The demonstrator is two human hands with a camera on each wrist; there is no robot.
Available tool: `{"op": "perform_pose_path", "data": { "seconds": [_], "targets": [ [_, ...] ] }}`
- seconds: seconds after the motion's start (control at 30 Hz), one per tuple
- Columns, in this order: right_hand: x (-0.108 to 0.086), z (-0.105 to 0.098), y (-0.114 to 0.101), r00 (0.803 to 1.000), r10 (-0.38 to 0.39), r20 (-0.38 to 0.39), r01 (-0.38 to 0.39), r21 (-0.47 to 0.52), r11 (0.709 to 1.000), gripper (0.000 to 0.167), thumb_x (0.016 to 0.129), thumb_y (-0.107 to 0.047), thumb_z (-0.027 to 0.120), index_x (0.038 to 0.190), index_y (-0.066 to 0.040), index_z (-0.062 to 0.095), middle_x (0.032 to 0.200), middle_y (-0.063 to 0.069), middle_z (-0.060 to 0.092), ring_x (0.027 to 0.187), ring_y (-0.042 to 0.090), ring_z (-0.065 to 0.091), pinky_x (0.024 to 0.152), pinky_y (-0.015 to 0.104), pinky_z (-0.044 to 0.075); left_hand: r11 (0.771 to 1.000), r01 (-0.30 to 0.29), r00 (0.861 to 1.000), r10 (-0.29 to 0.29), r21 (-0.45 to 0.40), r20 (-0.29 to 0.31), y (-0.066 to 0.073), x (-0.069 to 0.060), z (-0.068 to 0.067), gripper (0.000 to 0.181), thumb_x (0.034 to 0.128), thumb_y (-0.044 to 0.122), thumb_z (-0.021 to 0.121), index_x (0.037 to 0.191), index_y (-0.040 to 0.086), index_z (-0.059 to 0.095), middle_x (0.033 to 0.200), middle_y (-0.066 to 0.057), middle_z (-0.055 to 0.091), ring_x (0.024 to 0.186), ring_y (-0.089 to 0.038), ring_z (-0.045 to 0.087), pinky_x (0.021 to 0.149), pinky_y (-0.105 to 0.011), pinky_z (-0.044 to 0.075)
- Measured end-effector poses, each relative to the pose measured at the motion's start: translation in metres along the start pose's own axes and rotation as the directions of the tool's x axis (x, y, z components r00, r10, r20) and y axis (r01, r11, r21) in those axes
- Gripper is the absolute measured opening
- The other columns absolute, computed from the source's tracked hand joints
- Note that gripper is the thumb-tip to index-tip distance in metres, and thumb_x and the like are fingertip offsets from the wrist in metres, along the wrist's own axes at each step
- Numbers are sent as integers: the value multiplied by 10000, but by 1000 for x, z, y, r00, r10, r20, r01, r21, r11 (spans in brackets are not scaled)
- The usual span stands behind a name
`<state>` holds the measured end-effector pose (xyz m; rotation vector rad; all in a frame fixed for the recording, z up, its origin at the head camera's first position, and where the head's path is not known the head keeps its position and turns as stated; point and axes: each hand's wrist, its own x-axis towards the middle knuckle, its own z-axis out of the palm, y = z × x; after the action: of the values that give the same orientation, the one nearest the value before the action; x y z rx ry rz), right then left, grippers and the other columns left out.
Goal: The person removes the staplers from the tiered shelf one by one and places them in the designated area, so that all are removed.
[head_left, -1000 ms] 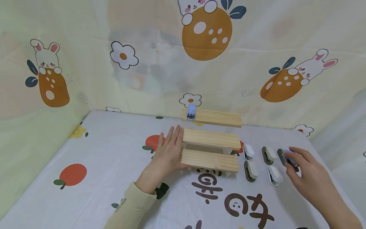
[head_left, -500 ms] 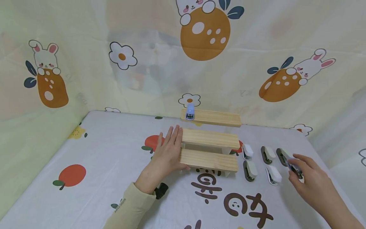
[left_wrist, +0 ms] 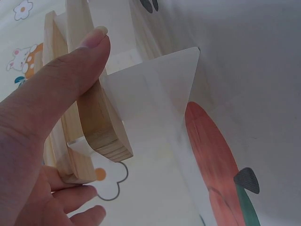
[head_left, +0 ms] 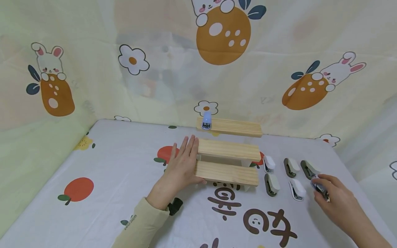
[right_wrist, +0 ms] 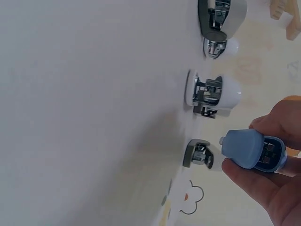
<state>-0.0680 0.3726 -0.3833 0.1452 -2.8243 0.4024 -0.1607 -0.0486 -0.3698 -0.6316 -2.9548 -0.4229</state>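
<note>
My left hand lies against the left ends of a stepped wooden rack, its fingers straight. In the left wrist view, the thumb touches the front board of the rack, above a whitish, see-through support. A blue mini stapler stands at the left of the ridged back board. My right hand holds another blue mini stapler between thumb and fingers, at the right of the table. The right wrist view shows it tilted, apart from the cloth.
Several pale mini staplers stand right of the rack, among them a white stapler, a grey-green stapler and one near the right hand, another grey-green stapler. Behind the rack hangs a printed cloth. A black object shows by the left wrist.
My right hand, with the blue mini stapler in its fingers, has moved slightly right and toward me, uncovering the grey-green stapler beside it. My left hand stays on the rack.
</note>
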Motion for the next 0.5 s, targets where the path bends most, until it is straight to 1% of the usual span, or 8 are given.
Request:
{"op": "perform_pose_path", "data": {
  "seconds": [0.13,0.3,0.5],
  "targets": [
    [1,4,5,999,19,46,-18,-7,1000,318,799,20,701,1104,81,638,1239,319,494,1041,546,535,756,680,480,1000,0,1000,0,-7,2,0,0,-1,1358,586,526,922,1579,17,148,1668,-130,144,1551,-311,119,1229,-596,111],
    [1,8,9,996,33,84,-32,-15,999,328,803,26,702,1114,104,633,1233,338,488,1057,568,525,778,692,472,1000,1,1000,-1,-5,3,0,-1,-1,1362,584,527,922,1579,15,146,1668,-128,143,1551,-312,121,1229,-595,114],
    [4,9,14,986,69,154,-65,-31,997,333,813,28,701,1117,141,624,1213,373,482,1069,580,520,820,699,459,1000,6,1000,-6,-10,11,1,0,-2,1366,583,527,922,1579,14,141,1669,-126,138,1552,-311,116,1231,-593,106]
  ]
}}
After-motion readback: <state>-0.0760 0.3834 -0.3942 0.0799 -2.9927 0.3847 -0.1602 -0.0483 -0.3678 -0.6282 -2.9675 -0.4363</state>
